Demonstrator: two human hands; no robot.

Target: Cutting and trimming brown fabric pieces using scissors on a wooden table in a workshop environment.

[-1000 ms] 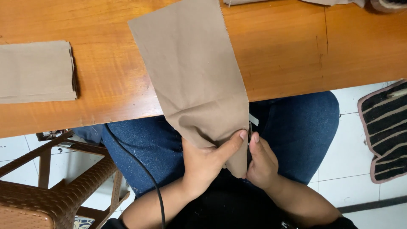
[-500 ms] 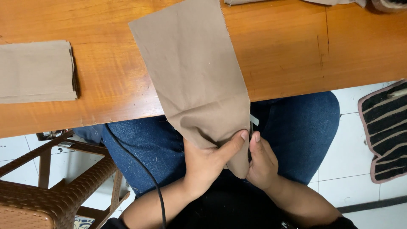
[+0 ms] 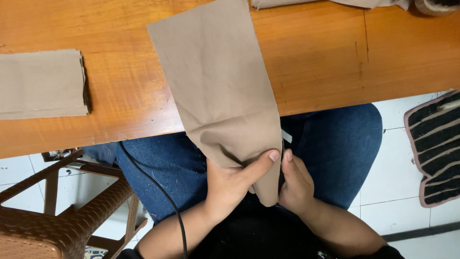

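A long piece of tan fabric (image 3: 218,86) lies on the wooden table (image 3: 335,57) and hangs over its near edge into my lap. My left hand (image 3: 235,182) grips the fabric's lower end from the left, thumb pressed along its right edge. My right hand (image 3: 297,184) pinches the same edge from the right, its fingers partly hidden behind the cloth. A small white tag (image 3: 286,136) shows beside the fabric's edge just above my right hand.
A folded stack of tan fabric (image 3: 42,84) rests at the table's left. More tan cloth (image 3: 306,3) lies at the far edge. A brown woven chair (image 3: 62,216) stands lower left, a striped mat (image 3: 433,148) at right on white tiles. A black cable (image 3: 163,196) crosses my jeans.
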